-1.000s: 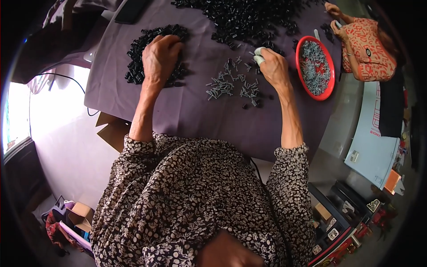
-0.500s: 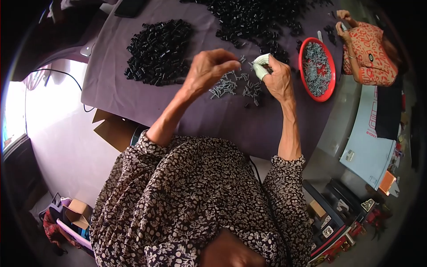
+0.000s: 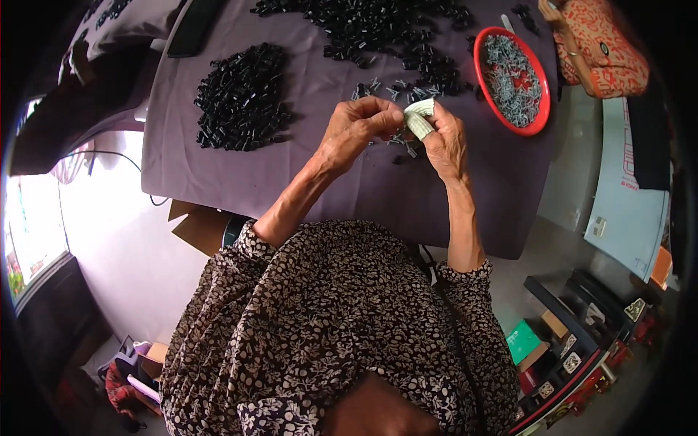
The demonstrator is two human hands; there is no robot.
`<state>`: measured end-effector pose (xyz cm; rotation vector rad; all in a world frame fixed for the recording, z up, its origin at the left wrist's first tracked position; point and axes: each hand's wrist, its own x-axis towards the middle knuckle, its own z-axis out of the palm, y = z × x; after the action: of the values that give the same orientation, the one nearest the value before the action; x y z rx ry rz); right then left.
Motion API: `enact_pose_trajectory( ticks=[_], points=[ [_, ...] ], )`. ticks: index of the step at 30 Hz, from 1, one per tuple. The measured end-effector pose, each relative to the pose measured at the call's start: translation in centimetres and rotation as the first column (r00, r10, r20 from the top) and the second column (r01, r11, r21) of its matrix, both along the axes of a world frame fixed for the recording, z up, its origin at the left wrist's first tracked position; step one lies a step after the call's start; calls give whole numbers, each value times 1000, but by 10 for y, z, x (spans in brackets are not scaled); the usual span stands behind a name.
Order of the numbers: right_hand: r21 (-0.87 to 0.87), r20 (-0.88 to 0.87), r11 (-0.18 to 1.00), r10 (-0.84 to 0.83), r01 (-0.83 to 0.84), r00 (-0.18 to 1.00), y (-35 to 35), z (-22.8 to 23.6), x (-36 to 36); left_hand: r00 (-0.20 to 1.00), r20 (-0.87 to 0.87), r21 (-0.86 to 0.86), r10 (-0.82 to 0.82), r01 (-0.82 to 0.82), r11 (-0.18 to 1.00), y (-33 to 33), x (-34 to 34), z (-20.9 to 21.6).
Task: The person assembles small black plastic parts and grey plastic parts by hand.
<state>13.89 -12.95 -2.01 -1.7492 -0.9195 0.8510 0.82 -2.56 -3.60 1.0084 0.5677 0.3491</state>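
My left hand (image 3: 355, 134) and my right hand (image 3: 446, 142) meet fingertip to fingertip over the near middle of the cloth-covered table. Pale ribbed fabric covers (image 3: 419, 118) wrap the thumb and forefinger of the right hand. Both hands are pinched closed; whatever is between the fingertips is too small or hidden to make out. Small grey screw-like pins (image 3: 366, 89) lie scattered just beyond and beneath the hands, partly hidden by them. To the left of my left hand is a heap of short black plastic pieces (image 3: 243, 98).
A larger heap of black pieces (image 3: 371, 33) spreads across the far side. On the right stands a red oval tray (image 3: 544, 116) full of grey pins. Another person's arm (image 3: 571, 51) is beyond it. A dark flat object (image 3: 193, 29) lies far left; an opened cardboard box (image 3: 203, 229) sits below the table edge.
My left hand has moved right and closed in, bringing its fingertips against those of my right hand. The whole view has shifted a little.
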Motion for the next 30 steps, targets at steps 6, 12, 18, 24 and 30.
enact_pose_trajectory(
  ticks=[6, 12, 18, 24, 30],
  points=[
    [175, 245, 984, -84, 41, 966, -6, -9, -13, 997, -72, 121, -35, 43, 992, -1, 0, -6],
    [220, -49, 963, -149, 156, 988, -8, -18, -15, 991, -106, 173, -86, 103, 980, -1, 7, 8],
    [216, 203, 971, -149, 104, 968, -15, -29, -10, 964, -263, 748, -39, 229, 623, -2, 13, 6],
    [127, -186, 966, -200, 225, 962, -9, -9, -16, 988, -57, 226, -143, 152, 962, -2, 13, 1],
    [163, -91, 959, -219, 231, 972, 2, -17, -17, 993, 115, -18, 4, -2, 1000, -6, 13, -10]
  ],
)
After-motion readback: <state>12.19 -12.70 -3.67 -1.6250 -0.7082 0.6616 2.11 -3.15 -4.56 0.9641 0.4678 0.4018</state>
